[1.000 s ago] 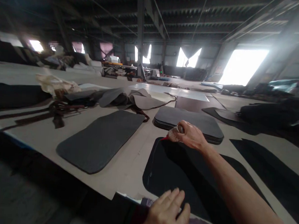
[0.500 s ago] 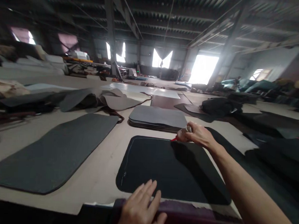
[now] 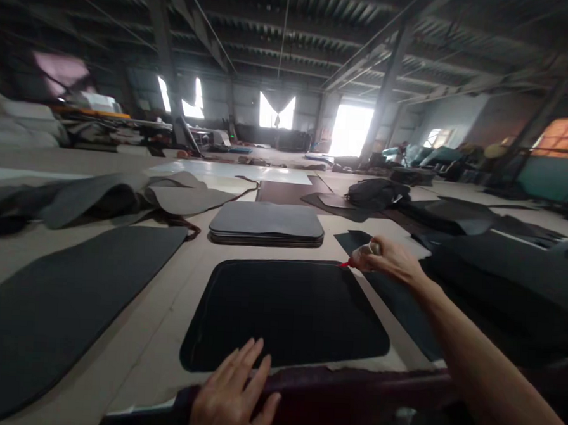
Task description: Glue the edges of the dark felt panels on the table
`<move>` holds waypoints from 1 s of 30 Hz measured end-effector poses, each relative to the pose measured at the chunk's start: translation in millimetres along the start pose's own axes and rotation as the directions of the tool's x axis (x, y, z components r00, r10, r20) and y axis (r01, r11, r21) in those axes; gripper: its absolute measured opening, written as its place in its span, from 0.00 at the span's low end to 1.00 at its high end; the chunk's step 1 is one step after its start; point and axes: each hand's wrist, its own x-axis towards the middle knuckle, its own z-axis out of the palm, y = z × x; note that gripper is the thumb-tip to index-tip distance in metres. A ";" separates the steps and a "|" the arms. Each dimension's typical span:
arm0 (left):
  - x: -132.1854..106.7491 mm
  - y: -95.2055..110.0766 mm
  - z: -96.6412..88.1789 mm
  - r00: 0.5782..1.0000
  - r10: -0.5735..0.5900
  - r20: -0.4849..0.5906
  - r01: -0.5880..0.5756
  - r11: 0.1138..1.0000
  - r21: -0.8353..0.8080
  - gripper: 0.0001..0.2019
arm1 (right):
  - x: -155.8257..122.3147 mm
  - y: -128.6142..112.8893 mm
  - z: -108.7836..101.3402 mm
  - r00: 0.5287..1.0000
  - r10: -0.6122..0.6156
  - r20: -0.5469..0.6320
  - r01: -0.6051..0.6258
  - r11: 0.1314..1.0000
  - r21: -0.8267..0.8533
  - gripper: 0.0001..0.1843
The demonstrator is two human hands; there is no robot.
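A dark, rounded-corner sheet (image 3: pixel 283 314) lies flat on the pale table in front of me. My right hand (image 3: pixel 389 259) is closed around a small squeeze bottle (image 3: pixel 362 253) with a red nozzle. The red tip is at the sheet's far right corner, and a thin line runs along the sheet's far edge. My left hand (image 3: pixel 236 391) rests with fingers spread at the near edge of the sheet, holding nothing. Just beyond the sheet sits a stack of grey panels (image 3: pixel 267 221) with similar rounded corners.
A large grey panel (image 3: pixel 70 296) lies on the left of the table (image 3: pixel 165 301). Curled grey offcuts (image 3: pixel 184 194) are behind it. Dark material (image 3: pixel 509 281) is piled on the right, and a black bundle (image 3: pixel 377 193) sits farther back.
The bottle's red tip has moved right along the sheet's far edge to the corner. My view has turned to the right. The left hand stays at the near edge, fingers spread.
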 end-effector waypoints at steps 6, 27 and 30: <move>3.6 -0.1 -3.3 1.000 0.023 0.008 -0.023 1.000 0.006 0.16 | -25.8 12.5 -13.8 0.998 0.039 0.048 -0.040 0.999 0.016 0.20; 12.2 -2.4 -8.1 0.992 0.106 0.063 -0.109 0.993 0.041 0.17 | -143.0 52.5 -27.9 0.996 0.086 0.035 -0.091 0.977 0.192 0.20; 14.4 -1.9 -9.1 0.991 0.117 0.061 -0.119 0.992 0.030 0.17 | -159.4 52.9 -32.7 0.993 0.107 0.046 -0.115 0.966 0.231 0.21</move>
